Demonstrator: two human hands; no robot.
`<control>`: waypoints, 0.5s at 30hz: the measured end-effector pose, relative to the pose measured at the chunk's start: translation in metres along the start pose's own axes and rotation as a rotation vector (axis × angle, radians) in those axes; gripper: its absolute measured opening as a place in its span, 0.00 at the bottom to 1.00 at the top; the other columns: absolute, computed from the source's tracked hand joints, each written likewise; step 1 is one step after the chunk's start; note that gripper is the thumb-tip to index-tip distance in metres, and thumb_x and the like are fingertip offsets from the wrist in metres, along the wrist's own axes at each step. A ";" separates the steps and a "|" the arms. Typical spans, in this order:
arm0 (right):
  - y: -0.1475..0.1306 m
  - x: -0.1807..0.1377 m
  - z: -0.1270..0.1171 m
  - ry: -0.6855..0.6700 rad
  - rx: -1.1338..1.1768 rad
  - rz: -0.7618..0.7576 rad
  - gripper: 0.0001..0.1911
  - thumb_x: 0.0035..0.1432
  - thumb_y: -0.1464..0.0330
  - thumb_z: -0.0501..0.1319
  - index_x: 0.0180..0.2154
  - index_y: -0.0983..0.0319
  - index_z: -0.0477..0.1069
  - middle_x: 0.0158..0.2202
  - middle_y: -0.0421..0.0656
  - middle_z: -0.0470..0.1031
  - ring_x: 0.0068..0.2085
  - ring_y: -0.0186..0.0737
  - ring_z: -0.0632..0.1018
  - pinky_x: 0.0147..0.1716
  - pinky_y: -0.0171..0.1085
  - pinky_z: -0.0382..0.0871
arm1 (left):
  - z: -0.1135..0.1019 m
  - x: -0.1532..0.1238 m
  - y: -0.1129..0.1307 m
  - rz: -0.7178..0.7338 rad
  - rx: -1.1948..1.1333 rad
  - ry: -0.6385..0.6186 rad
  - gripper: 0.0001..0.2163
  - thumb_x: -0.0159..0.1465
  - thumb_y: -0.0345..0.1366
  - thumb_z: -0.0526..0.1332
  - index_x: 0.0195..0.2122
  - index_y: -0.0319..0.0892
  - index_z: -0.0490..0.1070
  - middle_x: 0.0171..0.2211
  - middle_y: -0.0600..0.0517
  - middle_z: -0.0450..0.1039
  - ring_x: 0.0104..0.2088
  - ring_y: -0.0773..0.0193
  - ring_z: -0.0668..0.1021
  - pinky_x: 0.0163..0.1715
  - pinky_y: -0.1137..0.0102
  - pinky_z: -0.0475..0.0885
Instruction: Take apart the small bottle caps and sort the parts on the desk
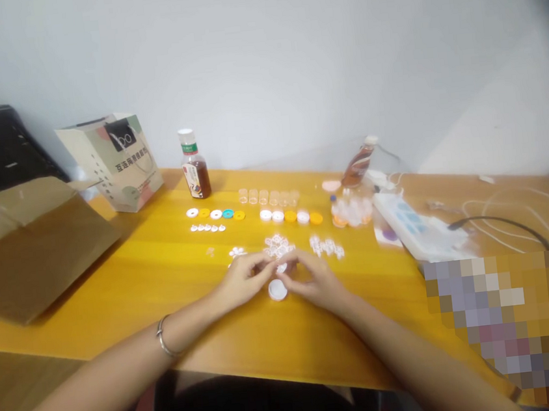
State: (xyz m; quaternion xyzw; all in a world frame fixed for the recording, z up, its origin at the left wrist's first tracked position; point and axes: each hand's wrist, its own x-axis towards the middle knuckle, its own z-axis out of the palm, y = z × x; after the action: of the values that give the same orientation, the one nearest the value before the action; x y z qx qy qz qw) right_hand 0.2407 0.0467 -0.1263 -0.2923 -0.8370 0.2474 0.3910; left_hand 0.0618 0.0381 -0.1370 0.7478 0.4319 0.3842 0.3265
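My left hand (251, 276) and my right hand (314, 278) meet above the wooden table, fingertips closed on a small white plastic piece (282, 267) whose exact kind is too blurred to tell. Just below my fingertips a round white cap (278, 289) lies with its hollow side up. Beyond my hands is a pile of small white plastic parts (278, 244). Further white parts (326, 247) lie to its right, and a smaller white cluster (237, 252) to its left.
Behind are a row of white, yellow and blue discs (216, 214), a row of white and orange caps (290, 216) and several clear cups (264, 197). Around them stand a dark drink bottle (195, 168), a tilted bottle (359, 164), a paper bag (128, 168), a cardboard box (38, 250) and a power strip (411, 224).
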 end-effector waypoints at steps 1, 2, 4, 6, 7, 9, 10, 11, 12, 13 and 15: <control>0.001 0.001 -0.003 0.030 -0.015 0.038 0.04 0.55 0.68 0.56 0.35 0.60 0.67 0.29 0.40 0.72 0.29 0.34 0.72 0.30 0.33 0.67 | 0.000 0.000 0.000 0.005 0.006 -0.002 0.11 0.62 0.37 0.53 0.32 0.38 0.72 0.26 0.53 0.71 0.26 0.70 0.69 0.25 0.76 0.61; 0.003 0.003 -0.008 0.072 -0.037 0.087 0.04 0.56 0.67 0.56 0.33 0.60 0.67 0.28 0.40 0.72 0.28 0.34 0.72 0.29 0.33 0.66 | -0.001 0.000 0.001 0.011 0.015 0.002 0.11 0.62 0.38 0.53 0.33 0.38 0.72 0.27 0.52 0.72 0.26 0.70 0.69 0.26 0.76 0.62; 0.012 0.006 -0.023 0.150 -0.091 0.212 0.09 0.58 0.64 0.53 0.29 0.61 0.65 0.26 0.40 0.70 0.27 0.34 0.71 0.28 0.33 0.64 | -0.003 0.000 0.002 0.036 0.040 0.018 0.11 0.63 0.39 0.53 0.34 0.39 0.72 0.29 0.52 0.73 0.28 0.69 0.70 0.28 0.75 0.63; 0.025 0.008 -0.044 0.169 -0.143 0.343 0.14 0.60 0.61 0.49 0.25 0.61 0.61 0.21 0.38 0.66 0.24 0.33 0.68 0.25 0.32 0.62 | -0.005 0.000 0.002 0.075 0.081 0.028 0.11 0.63 0.39 0.53 0.35 0.39 0.72 0.30 0.52 0.73 0.28 0.69 0.71 0.29 0.74 0.64; 0.031 0.009 -0.054 0.126 -0.183 0.395 0.15 0.59 0.60 0.48 0.24 0.61 0.60 0.20 0.37 0.64 0.23 0.33 0.67 0.24 0.32 0.60 | -0.007 0.000 0.001 0.098 0.110 0.029 0.11 0.63 0.38 0.53 0.35 0.40 0.72 0.30 0.52 0.73 0.28 0.69 0.71 0.29 0.74 0.64; 0.043 0.008 -0.074 0.050 -0.290 0.439 0.16 0.58 0.60 0.49 0.22 0.60 0.57 0.19 0.36 0.61 0.23 0.33 0.65 0.23 0.32 0.57 | -0.009 -0.001 0.001 0.151 0.171 0.016 0.10 0.63 0.38 0.52 0.36 0.40 0.71 0.30 0.52 0.73 0.28 0.69 0.71 0.29 0.73 0.65; 0.048 0.007 -0.082 0.008 -0.325 0.456 0.16 0.57 0.60 0.49 0.21 0.60 0.56 0.19 0.37 0.61 0.23 0.33 0.65 0.23 0.33 0.57 | -0.011 -0.001 0.000 0.179 0.198 -0.003 0.10 0.64 0.37 0.52 0.36 0.40 0.71 0.30 0.52 0.72 0.28 0.69 0.71 0.30 0.73 0.65; 0.052 0.006 -0.088 -0.039 -0.346 0.482 0.16 0.56 0.61 0.49 0.21 0.60 0.55 0.20 0.37 0.61 0.24 0.34 0.65 0.24 0.33 0.57 | -0.012 -0.002 0.000 0.204 0.222 -0.030 0.10 0.64 0.37 0.51 0.37 0.41 0.71 0.30 0.52 0.72 0.29 0.69 0.71 0.31 0.73 0.65; 0.055 0.005 -0.092 -0.086 -0.355 0.511 0.15 0.56 0.61 0.49 0.21 0.60 0.56 0.20 0.37 0.62 0.24 0.34 0.65 0.24 0.33 0.58 | -0.012 -0.002 0.000 0.227 0.243 -0.061 0.10 0.64 0.37 0.51 0.37 0.41 0.71 0.30 0.52 0.72 0.30 0.69 0.71 0.31 0.72 0.65; 0.057 0.003 -0.095 -0.134 -0.351 0.544 0.15 0.55 0.61 0.50 0.21 0.61 0.57 0.21 0.38 0.63 0.24 0.34 0.66 0.25 0.33 0.58 | -0.013 -0.003 0.000 0.243 0.260 -0.091 0.10 0.64 0.37 0.51 0.38 0.41 0.71 0.31 0.51 0.72 0.30 0.68 0.71 0.32 0.72 0.66; 0.060 0.001 -0.097 -0.212 -0.327 0.597 0.14 0.54 0.59 0.51 0.22 0.61 0.59 0.21 0.38 0.65 0.24 0.34 0.67 0.25 0.33 0.59 | -0.013 -0.003 0.000 0.263 0.286 -0.133 0.11 0.64 0.38 0.51 0.38 0.41 0.70 0.31 0.51 0.72 0.31 0.67 0.72 0.33 0.71 0.66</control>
State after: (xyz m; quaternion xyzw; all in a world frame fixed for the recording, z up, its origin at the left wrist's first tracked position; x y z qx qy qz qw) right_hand 0.3354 0.1083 -0.1088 -0.5552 -0.7792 0.2424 0.1606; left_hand 0.0493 0.0371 -0.1314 0.8601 0.3584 0.3081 0.1917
